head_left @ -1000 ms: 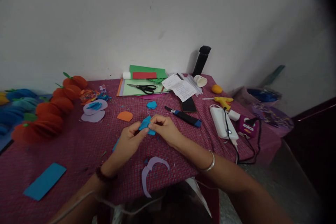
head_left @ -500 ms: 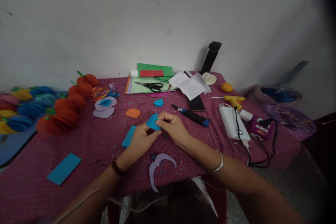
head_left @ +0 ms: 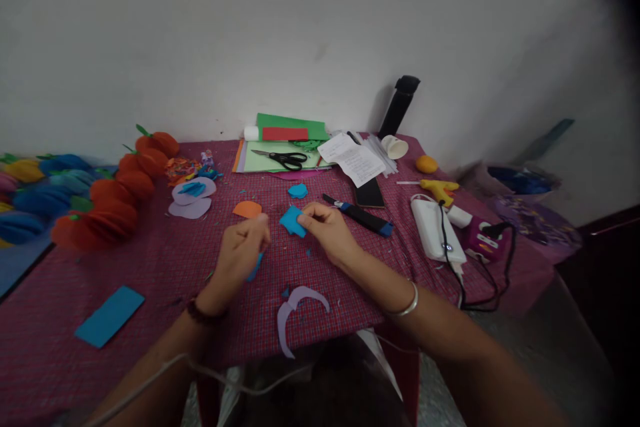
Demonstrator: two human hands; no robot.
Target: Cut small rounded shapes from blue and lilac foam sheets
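Observation:
My right hand [head_left: 326, 231] pinches a small folded blue paper piece [head_left: 292, 221] above the red checked tablecloth [head_left: 160, 260]. A short way to the left, my left hand [head_left: 242, 253] is closed in a loose fist with no hold on that piece. A blue paper strip [head_left: 255, 267] peeks out under it; I cannot make out whether the fingers grip it. A lilac crescent offcut [head_left: 298, 307] lies near the table's front edge between my forearms.
A black and blue cutter [head_left: 358, 215], an orange paper shape [head_left: 247, 209] and a blue scrap [head_left: 298, 191] lie beyond my hands. Scissors [head_left: 280, 159] rest on green sheets at the back. Right: a white power bank [head_left: 432, 229], yellow glue gun [head_left: 436, 189], purple device [head_left: 481, 240]. Left: orange paper pumpkins [head_left: 100, 213], blue rectangle [head_left: 109, 315].
Both hands held the blue piece together before. My left hand has let go and drawn back to the left, and the right hand alone keeps the piece.

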